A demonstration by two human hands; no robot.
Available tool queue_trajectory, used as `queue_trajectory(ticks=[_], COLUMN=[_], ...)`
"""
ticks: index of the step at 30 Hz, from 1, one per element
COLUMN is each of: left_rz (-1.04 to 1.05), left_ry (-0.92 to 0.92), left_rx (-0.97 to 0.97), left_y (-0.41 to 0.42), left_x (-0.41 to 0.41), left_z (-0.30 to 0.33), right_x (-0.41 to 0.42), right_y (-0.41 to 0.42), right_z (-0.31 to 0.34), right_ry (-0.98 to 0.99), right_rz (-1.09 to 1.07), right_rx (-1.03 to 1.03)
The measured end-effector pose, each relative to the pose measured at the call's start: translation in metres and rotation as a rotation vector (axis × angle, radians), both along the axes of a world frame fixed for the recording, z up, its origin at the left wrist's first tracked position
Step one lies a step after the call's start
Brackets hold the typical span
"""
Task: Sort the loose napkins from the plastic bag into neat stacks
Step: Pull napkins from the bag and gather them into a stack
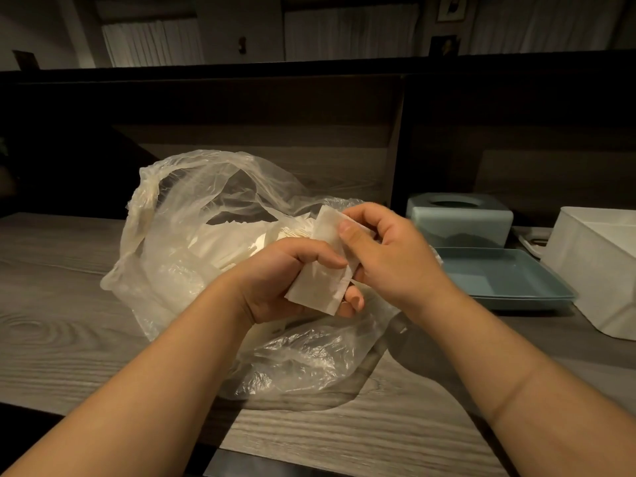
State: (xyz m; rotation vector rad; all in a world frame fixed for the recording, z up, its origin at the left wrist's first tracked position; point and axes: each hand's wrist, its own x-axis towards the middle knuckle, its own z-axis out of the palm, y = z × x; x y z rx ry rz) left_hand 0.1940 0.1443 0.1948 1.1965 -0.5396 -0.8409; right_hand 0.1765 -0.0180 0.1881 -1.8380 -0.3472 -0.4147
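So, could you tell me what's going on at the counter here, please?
A person is sorting napkins. Both hands hold a folded white napkin above an open plastic bag: the left hand grips it from below, the right hand pinches its top edge. More napkins remain in the bag. A teal tray sits to the right.

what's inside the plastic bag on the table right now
White napkins lie loose inside the plastic bag, visible through its open mouth and thin film. How many, and whatever lies beneath them, is hidden by crumpled plastic and both hands.
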Motion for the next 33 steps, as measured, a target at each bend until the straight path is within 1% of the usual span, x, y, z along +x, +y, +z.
queue_trajectory(ticks=[2,3,4,6,7,10,14,16,20,26,30,32,33], left_rz=[0.064,0.096,0.124,0.186,0.226,0.343,0.399,0.423,0.442,0.521,0.579,0.604,0.609], left_ry=[-0.002,-0.006,-0.006,0.005,0.018,0.076,0.154,0.159,0.157,0.173,0.176,0.183,0.183], left_rx=[-0.001,-0.025,-0.067,-0.177,-0.231,-0.362,-0.487,-0.496,-0.471,-0.462,-0.455,-0.443,-0.433], left_y=[0.0,0.0,0.001,0.004,0.005,0.008,0.012,0.013,0.013,0.013,0.014,0.013,0.012], left_x=[0.002,0.003,0.006,0.009,0.011,0.014,0.017,0.017,0.017,0.017,0.02,0.021,0.021], left_z=[0.001,0.002,0.002,0.003,0.003,0.006,0.007,0.007,0.007,0.007,0.007,0.006,0.006], right_x=[0.0,0.0,0.002,0.007,0.008,0.007,0.003,0.002,0.0,0.001,-0.003,-0.005,-0.005], right_y=[0.0,-0.001,-0.003,-0.009,-0.01,-0.011,-0.008,-0.008,-0.012,-0.015,-0.02,-0.021,-0.02], right_z=[0.002,0.003,0.003,0.0,-0.001,-0.004,-0.003,-0.001,0.004,0.003,0.006,0.007,0.007], right_ry=[0.061,0.078,0.058,0.001,-0.011,-0.052,-0.109,-0.053,0.027,0.068,0.206,0.23,0.204], right_rz=[0.013,-0.016,-0.089,-0.242,-0.285,-0.29,-0.234,-0.2,-0.219,-0.212,-0.216,-0.227,-0.241], right_rx=[0.153,0.191,0.142,-0.072,-0.161,-0.33,-0.5,-0.579,-0.904,-0.99,-1.152,-1.158,-1.131])
